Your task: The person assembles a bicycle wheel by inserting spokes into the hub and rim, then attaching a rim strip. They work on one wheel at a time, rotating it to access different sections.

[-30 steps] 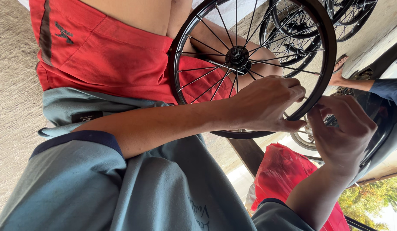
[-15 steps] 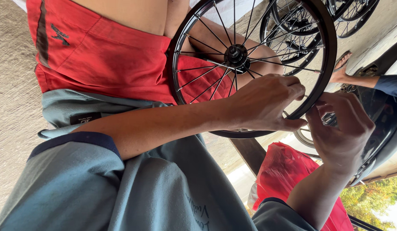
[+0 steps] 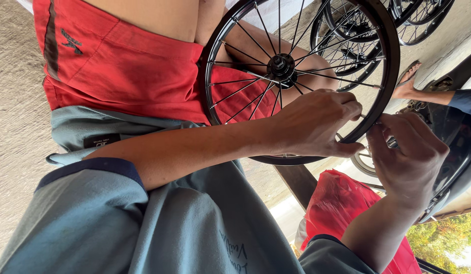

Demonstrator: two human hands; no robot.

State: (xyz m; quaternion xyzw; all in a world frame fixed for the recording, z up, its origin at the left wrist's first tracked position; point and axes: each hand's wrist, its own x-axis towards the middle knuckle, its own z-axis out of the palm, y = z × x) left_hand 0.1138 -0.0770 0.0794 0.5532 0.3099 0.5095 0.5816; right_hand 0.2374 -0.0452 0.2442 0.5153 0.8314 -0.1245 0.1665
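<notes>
A black spoked bicycle wheel rests against my lap, over my red shorts; its hub is near the middle. My left hand reaches across from the left and grips the lower part of the rim, thumb pressed on its edge. My right hand is just right of it, fingers pinched on a small metal piece at the rim where a spoke ends. What exactly the piece is cannot be made out.
More black wheels are stacked behind at the top right. Another person's sandalled foot and blue-clad limb lie at the right. A red plastic bag and a dark wooden beam sit below the wheel.
Both hands keep their hold at the same spot on the rim. The right fingers have shifted slightly on the small metal piece.
</notes>
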